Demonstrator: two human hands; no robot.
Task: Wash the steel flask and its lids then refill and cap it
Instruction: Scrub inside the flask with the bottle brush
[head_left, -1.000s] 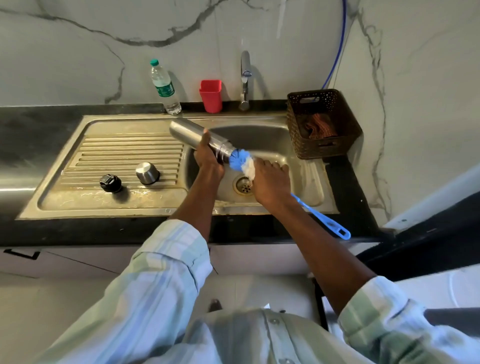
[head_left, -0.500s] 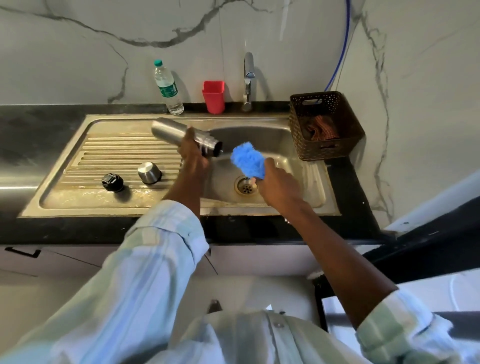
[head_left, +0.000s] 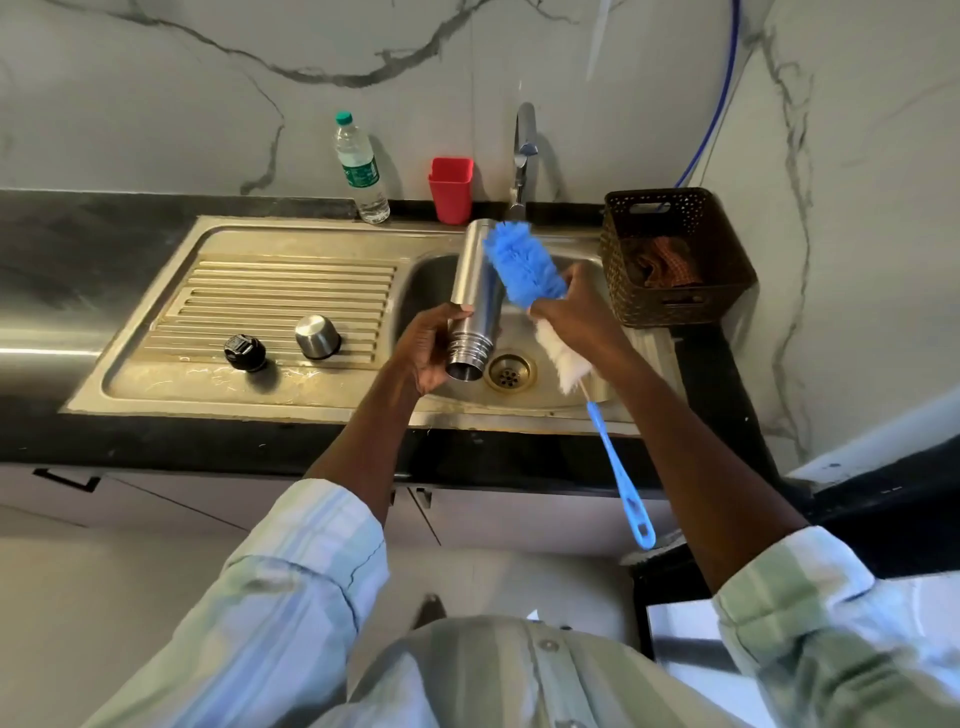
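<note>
My left hand (head_left: 423, 345) grips the steel flask (head_left: 474, 291) near its threaded neck over the sink basin (head_left: 431, 280). The flask's open mouth points toward me and its base points at the tap (head_left: 523, 150). My right hand (head_left: 571, 306) holds a blue and white bottle brush (head_left: 524, 265) by its bristle part, and the blue bristles lie against the flask's right side. The brush's blue handle (head_left: 621, 473) hangs down past the counter edge. A steel cup lid (head_left: 317, 336) and a black stopper lid (head_left: 244, 353) sit on the drainboard (head_left: 285, 291).
A plastic water bottle (head_left: 361, 169) and a red cup (head_left: 451, 189) stand against the marble wall. A brown basket (head_left: 675, 254) with cloth in it sits right of the sink. The drain (head_left: 510, 371) lies below the flask. A blue hose (head_left: 717, 104) runs up the wall.
The brush came out of the flask's mouth and now lies along its outside. My left hand turned the flask from lying crosswise to mouth toward me.
</note>
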